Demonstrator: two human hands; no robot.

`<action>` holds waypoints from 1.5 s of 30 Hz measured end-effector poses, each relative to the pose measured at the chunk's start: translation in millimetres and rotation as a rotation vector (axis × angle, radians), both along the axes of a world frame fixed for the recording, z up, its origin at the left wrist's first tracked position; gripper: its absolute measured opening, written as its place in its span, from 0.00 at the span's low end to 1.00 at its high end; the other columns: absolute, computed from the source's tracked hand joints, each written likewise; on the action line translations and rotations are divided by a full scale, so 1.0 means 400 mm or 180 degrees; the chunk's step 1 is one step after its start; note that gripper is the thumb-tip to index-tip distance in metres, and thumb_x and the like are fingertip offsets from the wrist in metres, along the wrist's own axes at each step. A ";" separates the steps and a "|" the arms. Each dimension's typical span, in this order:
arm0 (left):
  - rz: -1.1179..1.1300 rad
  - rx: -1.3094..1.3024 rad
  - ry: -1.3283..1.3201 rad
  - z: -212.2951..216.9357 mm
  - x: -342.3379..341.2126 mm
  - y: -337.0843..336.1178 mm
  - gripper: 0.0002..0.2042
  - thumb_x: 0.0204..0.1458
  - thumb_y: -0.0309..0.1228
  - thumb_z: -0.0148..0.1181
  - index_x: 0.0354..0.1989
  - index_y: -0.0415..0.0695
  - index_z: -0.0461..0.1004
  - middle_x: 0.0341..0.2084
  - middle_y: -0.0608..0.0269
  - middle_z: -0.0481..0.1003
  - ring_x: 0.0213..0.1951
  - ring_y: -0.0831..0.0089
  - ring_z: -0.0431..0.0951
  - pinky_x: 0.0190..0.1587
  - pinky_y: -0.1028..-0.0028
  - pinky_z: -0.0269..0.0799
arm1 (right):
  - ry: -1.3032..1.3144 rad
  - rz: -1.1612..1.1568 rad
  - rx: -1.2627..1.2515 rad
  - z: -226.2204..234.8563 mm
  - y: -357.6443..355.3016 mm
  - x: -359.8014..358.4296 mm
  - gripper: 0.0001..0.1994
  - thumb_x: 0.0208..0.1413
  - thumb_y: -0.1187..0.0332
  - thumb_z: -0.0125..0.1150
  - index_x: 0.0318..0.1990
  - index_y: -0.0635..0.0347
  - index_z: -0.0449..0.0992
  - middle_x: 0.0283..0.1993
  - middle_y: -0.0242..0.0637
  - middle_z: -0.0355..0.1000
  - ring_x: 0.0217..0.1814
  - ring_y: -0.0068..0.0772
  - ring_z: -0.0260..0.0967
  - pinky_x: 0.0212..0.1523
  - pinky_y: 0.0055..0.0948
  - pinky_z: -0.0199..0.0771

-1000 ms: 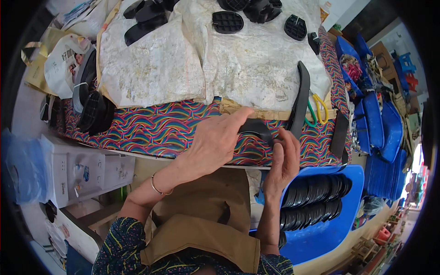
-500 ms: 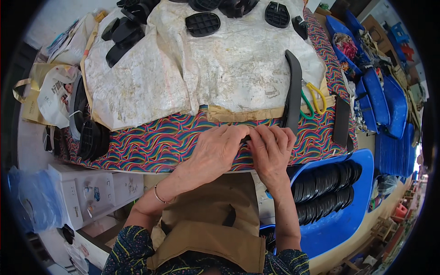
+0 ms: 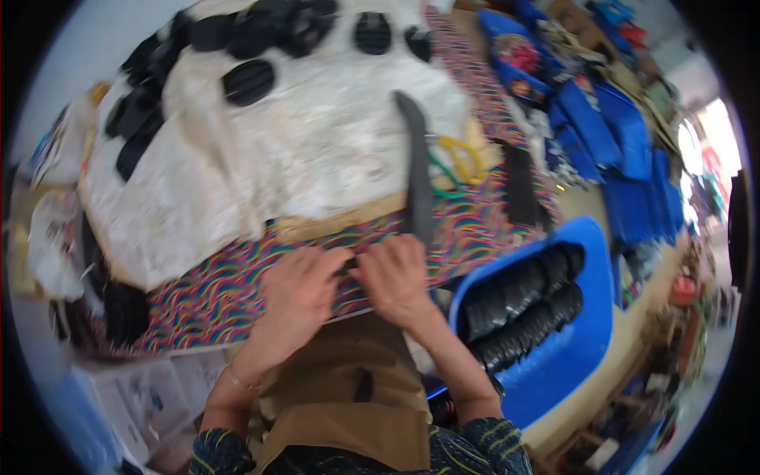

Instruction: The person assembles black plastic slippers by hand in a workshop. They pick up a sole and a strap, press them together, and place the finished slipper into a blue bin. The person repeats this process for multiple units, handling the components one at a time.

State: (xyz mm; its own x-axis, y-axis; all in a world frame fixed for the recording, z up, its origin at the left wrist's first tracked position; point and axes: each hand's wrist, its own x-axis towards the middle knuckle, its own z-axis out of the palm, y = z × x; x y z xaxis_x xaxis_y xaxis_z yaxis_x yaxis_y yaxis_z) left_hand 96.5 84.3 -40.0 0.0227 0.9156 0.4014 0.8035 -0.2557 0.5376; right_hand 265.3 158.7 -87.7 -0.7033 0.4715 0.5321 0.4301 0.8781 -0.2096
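Note:
Close together over the front of the patterned tablecloth (image 3: 210, 309), my two hands grip a small black piece (image 3: 347, 267). My left hand (image 3: 302, 285) is closed on its left end. The fingers of my right hand (image 3: 393, 277) are curled against the other end. Most of the piece is hidden by my fingers, and motion blur hides its kind. Just beyond my right hand lies a long, curved black strip (image 3: 417, 162). Beside it rest scissors (image 3: 469, 161) with yellow and green handles.
A white woven sheet (image 3: 317, 158) covers much of the table, with black ribbed oval pieces (image 3: 248, 82) at its far side. Below the right edge stands a blue tub (image 3: 595, 317) stacked with black pieces (image 3: 522, 305). A flat black strip (image 3: 520, 186) lies near the right edge.
The view has swung, so the table appears tilted and shifted to the left. Both hands remain together on the small black piece, with the right wrist bent over more.

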 end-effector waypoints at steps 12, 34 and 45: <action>0.0151 -0.0259 -0.0200 0.029 0.033 0.020 0.12 0.48 0.19 0.60 0.43 0.40 0.75 0.29 0.52 0.71 0.33 0.52 0.73 0.36 0.59 0.66 | 0.0724 -0.0205 0.0258 -0.032 0.005 -0.008 0.13 0.44 0.65 0.68 0.31 0.63 0.71 0.34 0.41 0.65 0.45 0.45 0.65 0.47 0.46 0.69; -0.0007 -0.0396 -0.0196 0.032 0.020 0.028 0.14 0.48 0.18 0.59 0.44 0.43 0.76 0.28 0.54 0.68 0.29 0.53 0.70 0.32 0.60 0.64 | 0.1475 -0.0303 -0.0118 -0.053 -0.012 -0.028 0.16 0.40 0.68 0.73 0.22 0.58 0.65 0.24 0.36 0.60 0.31 0.39 0.61 0.31 0.35 0.66; 0.0005 -0.0753 0.0005 0.048 0.025 0.034 0.13 0.49 0.19 0.58 0.45 0.39 0.75 0.35 0.50 0.74 0.37 0.50 0.74 0.39 0.61 0.67 | 0.1623 -0.0283 -0.0114 -0.079 -0.008 -0.027 0.16 0.39 0.69 0.72 0.24 0.60 0.66 0.28 0.38 0.62 0.34 0.41 0.63 0.35 0.37 0.69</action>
